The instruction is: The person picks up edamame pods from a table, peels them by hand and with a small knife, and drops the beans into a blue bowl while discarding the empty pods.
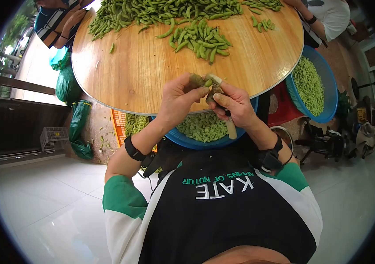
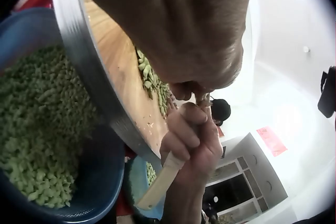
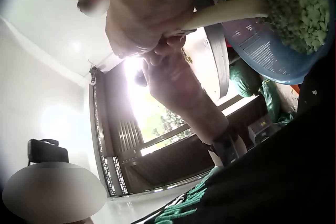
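Note:
Both hands meet above the near edge of a round wooden table [image 1: 130,79]. My left hand [image 1: 176,97] pinches a green soybean pod [image 1: 208,82] between thumb and index finger. The right hand [image 1: 237,103] comes up against it, its fingers curled round a pale-handled tool [image 1: 231,130]; that handle points down out of the fist, while its working end is hidden. Dark and whitish coverings wrap some fingertips. Beneath the hands stands a blue basket [image 1: 192,144] of small green pieces. Ahead lies a small heap of soybean pods [image 1: 200,40].
A larger mound of pods [image 1: 139,13] covers the table's far side, where two other people sit. To the right stands another blue basket [image 1: 332,99], filled with green pieces. An orange crate [image 1: 118,125] and green sacks [image 1: 68,86] are on the left.

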